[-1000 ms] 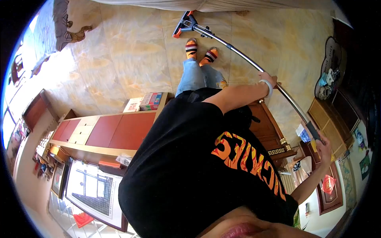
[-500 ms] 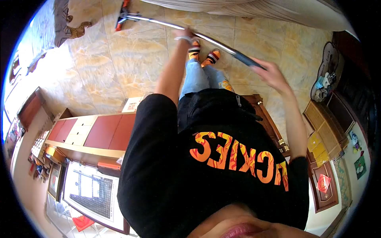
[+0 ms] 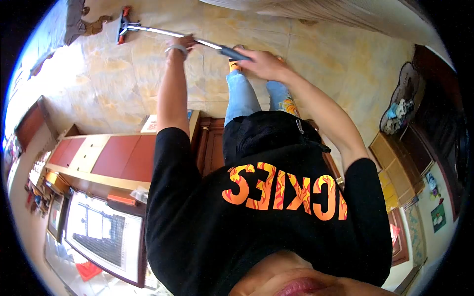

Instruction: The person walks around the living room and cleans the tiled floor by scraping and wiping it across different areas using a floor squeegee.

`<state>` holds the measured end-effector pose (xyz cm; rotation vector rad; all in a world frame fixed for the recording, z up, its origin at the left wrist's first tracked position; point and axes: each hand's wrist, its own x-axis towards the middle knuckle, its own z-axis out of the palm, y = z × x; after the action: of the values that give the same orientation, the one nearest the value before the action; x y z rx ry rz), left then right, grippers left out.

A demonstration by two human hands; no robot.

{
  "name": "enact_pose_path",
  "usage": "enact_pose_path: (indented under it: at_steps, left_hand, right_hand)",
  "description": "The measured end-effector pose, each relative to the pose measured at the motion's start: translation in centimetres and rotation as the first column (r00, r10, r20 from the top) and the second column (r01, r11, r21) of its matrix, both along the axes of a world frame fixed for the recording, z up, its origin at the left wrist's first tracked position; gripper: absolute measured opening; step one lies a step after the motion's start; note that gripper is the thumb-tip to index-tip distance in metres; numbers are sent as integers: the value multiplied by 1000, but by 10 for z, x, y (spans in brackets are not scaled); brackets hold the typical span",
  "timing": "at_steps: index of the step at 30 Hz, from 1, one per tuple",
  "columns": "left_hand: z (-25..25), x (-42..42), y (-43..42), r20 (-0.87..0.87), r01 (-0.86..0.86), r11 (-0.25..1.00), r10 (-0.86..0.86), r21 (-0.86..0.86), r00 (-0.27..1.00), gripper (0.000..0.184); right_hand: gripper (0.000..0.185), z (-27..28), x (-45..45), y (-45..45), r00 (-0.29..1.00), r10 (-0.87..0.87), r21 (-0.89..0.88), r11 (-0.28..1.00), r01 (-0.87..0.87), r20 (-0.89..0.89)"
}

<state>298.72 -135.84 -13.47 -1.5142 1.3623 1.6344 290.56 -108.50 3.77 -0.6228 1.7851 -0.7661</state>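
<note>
A long-handled mop (image 3: pixel 160 31) slants across the tiled floor, its orange and dark head (image 3: pixel 122 25) down on the tiles at the upper left. Partway along the metal pole, my left hand (image 3: pixel 183 43) is closed on it, a pale bracelet at the wrist. At the pole's near end, my right hand (image 3: pixel 260 64) wraps the dark grip (image 3: pixel 234 53). My feet in striped slippers show partly behind the grip and right hand.
Cloth-covered furniture with a carved foot (image 3: pixel 96 25) stands close to the mop head. A pale curtain (image 3: pixel 345 15) hangs along the top. Red-fronted cabinets (image 3: pixel 118 158) line the left, and shoes lie on a dark mat (image 3: pixel 390 123) at right.
The mop head has slid left across the floor, toward the carved foot. Both my hands have moved left with the pole, the right one farther, now in front of my feet.
</note>
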Motion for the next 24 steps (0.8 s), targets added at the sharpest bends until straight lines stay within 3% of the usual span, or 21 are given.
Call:
enact_pose_path:
  at_steps: [1, 2, 3, 4, 5, 6, 7, 8, 10, 11, 12, 13, 14, 17, 20, 22, 23, 24]
  left_hand:
    - [4, -2, 22, -70, 35, 981, -22, 189, 997, 35]
    - [23, -5, 52, -145, -34, 942, 87, 333, 986, 31]
    - [47, -21, 100, -82, 74, 974, -57, 215, 995, 23]
    - [41, -28, 146, -137, 74, 951, -34, 299, 990, 20]
    - [36, -35, 191, -187, 77, 921, -4, 383, 982, 20]
    - [30, -42, 236, -229, 83, 881, 29, 465, 973, 21]
    - [43, -57, 282, -185, 149, 814, -52, 561, 981, 18]
    - [51, -69, 329, -203, 178, 760, -62, 625, 977, 18]
    - [77, -93, 420, -263, 234, 662, -58, 712, 963, 19]
    - [94, -104, 458, -290, 253, 629, -44, 735, 956, 21]
    - [129, -115, 482, -129, 46, 644, 82, 763, 988, 24]
    - [142, -124, 505, -115, -20, 642, 168, 766, 979, 26]
    - [150, -131, 521, -103, -84, 635, 251, 768, 963, 29]
    - [179, -147, 522, 81, -500, 631, 571, 593, 817, 35]
    - [180, -145, 479, -60, -448, 679, 585, 582, 809, 37]
    - [137, -146, 460, -98, -426, 686, 585, 590, 805, 31]
    - [115, -146, 445, -134, -422, 691, 597, 586, 791, 29]
    - [101, -144, 417, -152, -445, 714, 604, 541, 783, 27]
  right_hand:
    - [42, 21, -11, 29, 999, -11, 44, 999, 9, 48]
    - [41, 32, -21, 60, 998, 59, 135, 989, -55, -27]
    - [38, 30, -26, 105, 998, -45, -22, 999, 44, -42]
    - [37, 65, -37, 134, 998, -64, 70, 996, 64, -1]
    - [36, 89, -50, 167, 1000, -13, 309, 951, 6, 20]
    - [36, 102, -55, 211, 996, -50, 266, 962, 69, -76]
    - [35, 117, -61, 253, 986, -149, 315, 935, 165, -75]
    - [34, 152, -69, 273, 981, -155, 489, 851, 192, -116]
    - [32, 199, -82, 332, 971, -65, 573, 797, 189, -229]
    - [31, 223, -89, 355, 967, -109, 582, 781, 227, -231]
    - [31, 239, -93, 377, 935, -75, 428, 874, 229, -347]
    - [32, 263, -98, 373, 923, -183, 568, 742, 355, -338]
    - [33, 275, -106, 381, 903, -178, 576, 718, 391, -391]
    - [33, 274, -132, 377, 885, -250, 529, 725, 441, -393]
    - [30, 261, -150, 358, 885, -186, 433, 817, 380, -427]
    - [28, 254, -152, 309, 905, -134, 493, 802, 338, -404]
    - [28, 239, -154, 297, 916, -128, 400, 870, 288, -380]
    - [27, 227, -153, 275, 904, -73, 426, 864, 269, -422]
